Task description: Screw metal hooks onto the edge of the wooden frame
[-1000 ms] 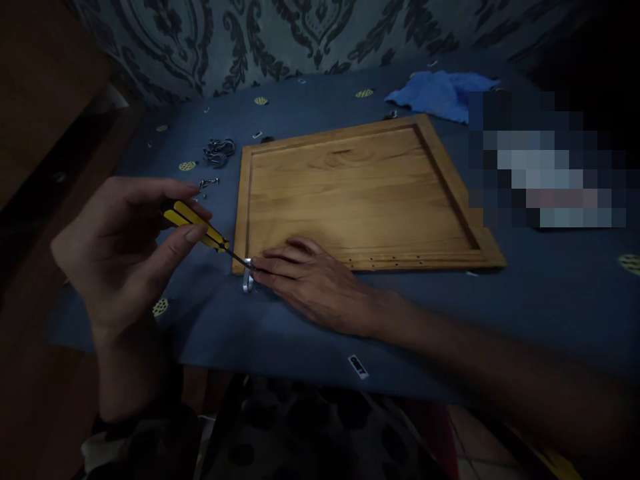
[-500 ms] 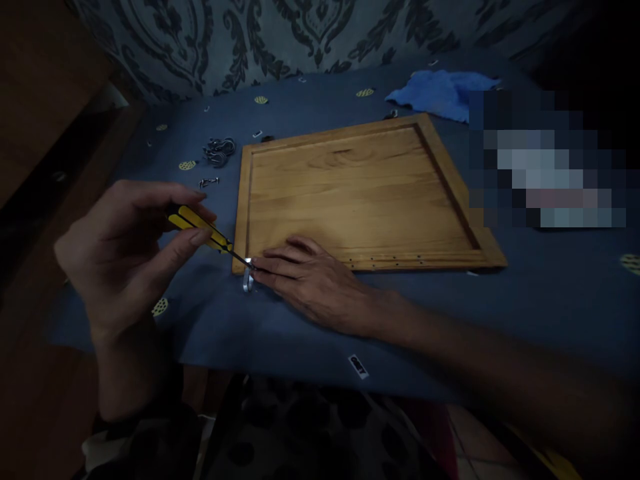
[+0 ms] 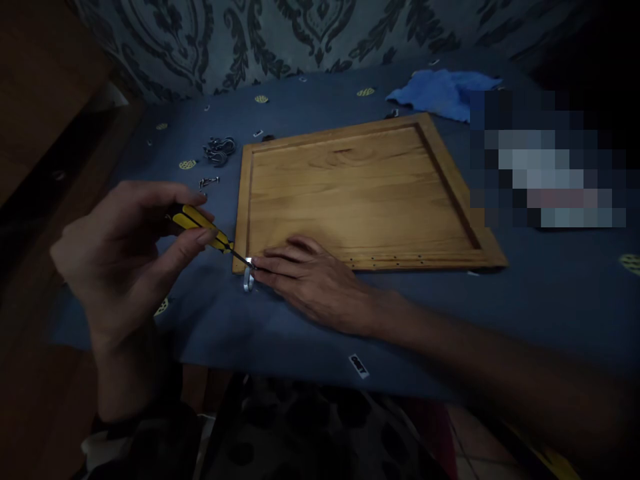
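Note:
A screwdriver (image 3: 199, 223) with a yellow-and-black handle is pinched between the thumb and fingers of my left hand (image 3: 125, 257). Its shaft slants down to a small shiny metal hook (image 3: 248, 279) at the near left corner of a framed wooden board (image 3: 330, 193). My right hand (image 3: 320, 287) lies stretched over the board's near edge, its fingertips touching beside the hook and the driver tip. Those fingertips hide the exact contact point, and the right thumb is not visible. Several small dark holes run along the near edge, right of that hand.
Several metal hooks (image 3: 219, 151) lie in a pile beyond the board's left side, with small screws (image 3: 209, 181) nearer. A crumpled blue cloth (image 3: 443, 92) rests behind the board. The blue patterned cover (image 3: 300, 350) lies beneath everything; a pixelated patch hides the right side.
The screwdriver handle and my left thumb have shifted slightly, with the tip still at the hook. My right hand and the board stay in place.

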The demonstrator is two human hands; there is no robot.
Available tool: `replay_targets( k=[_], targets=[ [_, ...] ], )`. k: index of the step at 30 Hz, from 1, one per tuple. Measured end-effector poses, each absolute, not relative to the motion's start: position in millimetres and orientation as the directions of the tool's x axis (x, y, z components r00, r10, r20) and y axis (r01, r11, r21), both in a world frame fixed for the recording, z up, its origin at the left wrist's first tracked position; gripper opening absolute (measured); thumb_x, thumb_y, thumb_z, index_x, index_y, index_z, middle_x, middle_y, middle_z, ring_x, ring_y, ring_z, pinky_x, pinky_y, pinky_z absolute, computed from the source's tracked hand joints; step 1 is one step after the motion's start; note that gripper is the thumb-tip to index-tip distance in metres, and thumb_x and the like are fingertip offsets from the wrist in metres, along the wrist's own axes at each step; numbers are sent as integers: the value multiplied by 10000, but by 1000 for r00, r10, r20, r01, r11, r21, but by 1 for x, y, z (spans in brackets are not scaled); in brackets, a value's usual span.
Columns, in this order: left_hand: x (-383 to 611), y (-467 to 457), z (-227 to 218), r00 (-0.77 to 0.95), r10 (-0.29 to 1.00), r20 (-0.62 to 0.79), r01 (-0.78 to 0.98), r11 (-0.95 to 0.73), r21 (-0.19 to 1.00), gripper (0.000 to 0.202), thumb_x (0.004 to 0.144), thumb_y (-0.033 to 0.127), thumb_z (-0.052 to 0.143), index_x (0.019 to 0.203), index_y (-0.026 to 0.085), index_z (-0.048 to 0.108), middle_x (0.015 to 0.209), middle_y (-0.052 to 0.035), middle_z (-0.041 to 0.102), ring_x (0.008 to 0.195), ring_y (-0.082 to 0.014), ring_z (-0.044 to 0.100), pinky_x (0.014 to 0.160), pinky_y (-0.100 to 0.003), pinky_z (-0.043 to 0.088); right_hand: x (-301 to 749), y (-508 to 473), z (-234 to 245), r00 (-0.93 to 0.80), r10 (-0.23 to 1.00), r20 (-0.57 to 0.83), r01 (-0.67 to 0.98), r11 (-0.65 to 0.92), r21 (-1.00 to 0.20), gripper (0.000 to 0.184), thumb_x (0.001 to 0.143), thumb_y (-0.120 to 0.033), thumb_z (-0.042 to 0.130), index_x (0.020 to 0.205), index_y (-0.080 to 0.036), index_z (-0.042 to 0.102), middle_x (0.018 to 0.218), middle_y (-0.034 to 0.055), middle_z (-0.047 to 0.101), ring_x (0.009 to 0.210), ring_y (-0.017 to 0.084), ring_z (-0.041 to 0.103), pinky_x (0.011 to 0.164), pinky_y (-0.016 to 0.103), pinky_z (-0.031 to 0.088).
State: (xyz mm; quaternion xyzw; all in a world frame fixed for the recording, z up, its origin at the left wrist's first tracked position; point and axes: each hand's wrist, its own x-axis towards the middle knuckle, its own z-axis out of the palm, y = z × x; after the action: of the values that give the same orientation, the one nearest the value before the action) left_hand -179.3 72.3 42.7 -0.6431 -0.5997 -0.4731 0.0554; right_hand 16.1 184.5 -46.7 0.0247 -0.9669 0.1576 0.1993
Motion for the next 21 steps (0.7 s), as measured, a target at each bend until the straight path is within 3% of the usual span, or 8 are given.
replay_targets(
  k=[5, 15, 21],
  targets=[
    [-181, 73, 43, -160, 716, 679, 825, -280, 491, 446, 769, 129, 797, 1108, 403, 701, 967, 66, 722, 818, -145, 702, 668, -340, 650, 16, 185, -47, -921, 22, 389, -107, 946, -307, 348, 1029, -176, 428, 1339, -179, 586, 1409, 72, 615, 1301, 235, 519, 1088, 469, 370],
    [-179, 77, 43, -160, 703, 693, 817, -299, 492, 433, 787, 137, 778, 1120, 403, 701, 938, 35, 716, 777, -169, 698, 627, -370, 640, 15, 185, -46, -919, 14, 395, -114, 947, -299, 338, 1028, -171, 431, 1328, -146, 587, 1410, 72, 614, 1290, 239, 532, 1088, 461, 376],
    [-184, 77, 40, -147, 705, 694, 811, -316, 493, 458, 782, 96, 762, 1138, 378, 700, 977, 23, 716, 810, -183, 707, 643, -395, 646, 16, 184, -44, -883, 83, 461, -115, 916, -384, 309, 1042, -173, 406, 1238, -132, 641, 1393, 110, 622, 1255, 201, 573, 1051, 417, 430]
  ],
)
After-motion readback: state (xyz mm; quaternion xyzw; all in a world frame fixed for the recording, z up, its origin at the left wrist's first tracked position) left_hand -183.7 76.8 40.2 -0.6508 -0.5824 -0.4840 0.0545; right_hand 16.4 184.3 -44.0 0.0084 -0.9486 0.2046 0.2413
